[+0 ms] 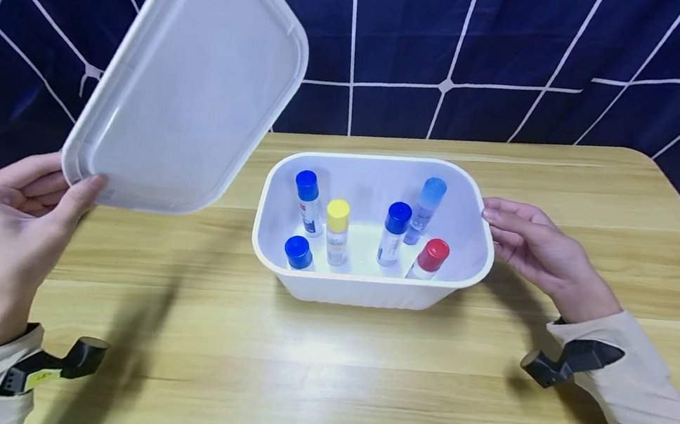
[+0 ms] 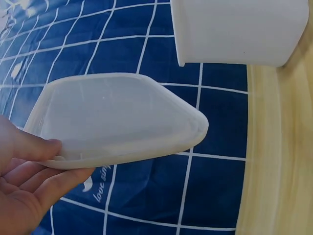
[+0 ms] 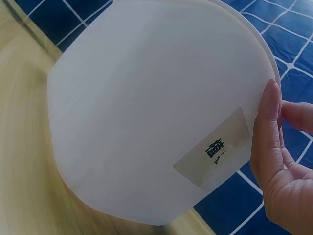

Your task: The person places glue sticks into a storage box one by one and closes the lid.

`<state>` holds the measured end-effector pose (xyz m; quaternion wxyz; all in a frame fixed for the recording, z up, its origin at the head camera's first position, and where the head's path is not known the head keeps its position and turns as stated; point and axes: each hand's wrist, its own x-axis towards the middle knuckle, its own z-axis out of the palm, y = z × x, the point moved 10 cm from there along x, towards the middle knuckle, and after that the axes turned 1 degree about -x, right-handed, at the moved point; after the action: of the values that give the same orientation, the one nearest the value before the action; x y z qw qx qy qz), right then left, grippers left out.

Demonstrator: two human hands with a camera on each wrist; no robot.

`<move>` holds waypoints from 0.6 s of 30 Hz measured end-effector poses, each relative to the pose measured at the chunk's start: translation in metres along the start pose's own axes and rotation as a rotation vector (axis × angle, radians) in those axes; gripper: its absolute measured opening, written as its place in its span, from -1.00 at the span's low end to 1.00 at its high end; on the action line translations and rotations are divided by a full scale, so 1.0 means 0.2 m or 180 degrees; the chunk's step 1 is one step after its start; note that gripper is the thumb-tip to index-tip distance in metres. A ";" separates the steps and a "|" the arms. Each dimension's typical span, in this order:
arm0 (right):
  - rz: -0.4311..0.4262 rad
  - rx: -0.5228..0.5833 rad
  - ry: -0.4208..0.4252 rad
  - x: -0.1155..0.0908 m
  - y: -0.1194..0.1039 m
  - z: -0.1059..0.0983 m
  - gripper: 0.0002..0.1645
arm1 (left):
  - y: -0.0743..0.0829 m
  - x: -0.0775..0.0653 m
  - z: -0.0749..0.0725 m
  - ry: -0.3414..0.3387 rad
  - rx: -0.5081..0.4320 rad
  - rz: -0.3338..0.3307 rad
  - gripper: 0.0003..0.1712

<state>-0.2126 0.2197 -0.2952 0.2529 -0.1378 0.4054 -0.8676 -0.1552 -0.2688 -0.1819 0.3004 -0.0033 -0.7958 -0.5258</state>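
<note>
My left hand (image 1: pixel 20 222) pinches a white translucent lid (image 1: pixel 196 88) by its lower corner, thumb on the near face. It is raised and tilted to the left of a white plastic bin (image 1: pixel 343 290). My right hand (image 1: pixel 538 254) touches the right end of the bin at its rim, fingers outside the wall. Inside the open bin stand several small capped tubes: some with dark blue caps (image 1: pixel 399 218), one with a yellow cap (image 1: pixel 338 215), one with a red cap (image 1: pixel 433 254) and a light blue one (image 1: pixel 426 208). The front wall hides some of their lower parts.
The bin stands on a wood-grain table (image 1: pixel 306 385). A dark blue cloth with white lines (image 1: pixel 399 42) hangs behind the table. On the bin's right end is a tan label (image 3: pixel 215 149) with dark print. Each wrist wears a black camera mount (image 1: pixel 576 361).
</note>
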 end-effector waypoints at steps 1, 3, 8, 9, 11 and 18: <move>-0.0005 -0.0007 0.0003 0.00 0.00 0.00 -0.62 | 0.02 0.00 0.01 0.0002 0.0155 0.0077 -0.71; -0.0006 -0.0036 0.0019 0.00 0.01 0.01 -0.63 | 0.04 0.00 0.03 0.0002 0.0362 0.0209 -0.71; 0.0061 -0.0189 0.0042 0.03 0.03 0.02 -0.63 | 0.07 -0.01 0.05 0.0025 0.0440 0.0414 -0.70; 0.0071 -0.0225 0.0050 0.04 0.04 0.02 -0.63 | 0.08 -0.02 0.05 0.0030 0.0398 0.0436 -0.69; 0.0083 -0.0275 0.0073 0.04 0.04 0.01 -0.63 | 0.11 -0.02 0.07 0.0017 0.0345 0.0599 -0.69; 0.0138 -0.0270 0.0129 0.04 0.03 0.00 -0.64 | 0.16 -0.03 0.13 0.0058 0.0072 0.0792 -0.69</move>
<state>-0.2170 0.2121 -0.2994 0.2573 -0.1221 0.4498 -0.8465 -0.1523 -0.2318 -0.1644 0.3706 -0.0938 -0.7923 -0.4755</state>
